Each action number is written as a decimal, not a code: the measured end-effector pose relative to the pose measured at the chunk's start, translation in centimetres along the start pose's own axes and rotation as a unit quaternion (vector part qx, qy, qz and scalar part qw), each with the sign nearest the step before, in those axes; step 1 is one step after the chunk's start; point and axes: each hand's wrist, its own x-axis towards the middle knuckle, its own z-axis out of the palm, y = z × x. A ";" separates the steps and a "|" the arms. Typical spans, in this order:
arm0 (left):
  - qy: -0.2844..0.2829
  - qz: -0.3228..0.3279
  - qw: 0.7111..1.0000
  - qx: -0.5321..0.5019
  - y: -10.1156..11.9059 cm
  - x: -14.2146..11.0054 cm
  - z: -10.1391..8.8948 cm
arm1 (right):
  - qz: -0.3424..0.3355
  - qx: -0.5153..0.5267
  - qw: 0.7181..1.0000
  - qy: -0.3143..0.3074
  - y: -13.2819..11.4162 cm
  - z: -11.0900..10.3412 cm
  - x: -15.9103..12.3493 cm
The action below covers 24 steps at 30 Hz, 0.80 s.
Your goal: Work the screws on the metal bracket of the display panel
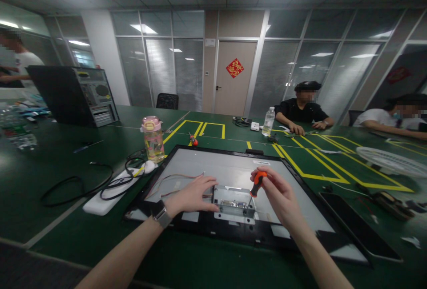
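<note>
A flat display panel [230, 164] with a black frame lies face down on the green table in front of me. Near its lower edge sits a metal bracket [233, 191] with connectors along it. My right hand [280, 195] grips an orange and black screwdriver [257, 184] by the handle, its tip down at the bracket's right part. My left hand [193, 195], with a watch on the wrist, rests against the bracket's left side, thumb and fingers apart. Thin wires [173, 178] run over the panel beside my left hand.
Left of the panel are a white power strip [106, 195], black cables [63, 191] and a pink-lidded bottle [153, 140]. A computer case [73, 95] stands farther left. A black slab [360, 226] lies at right. Two people sit across at right; another stands far left.
</note>
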 end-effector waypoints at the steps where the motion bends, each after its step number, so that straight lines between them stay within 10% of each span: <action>1: 0.002 0.003 1.000 0.000 -0.1 0.0 0.0 | -0.007 -0.018 1.000 0.002 0.1 -0.1 0.0; 24: -0.003 -0.002 1.000 -0.007 0.0 -0.1 -0.1 | -0.043 -0.036 0.998 0.000 -0.2 -0.2 0.1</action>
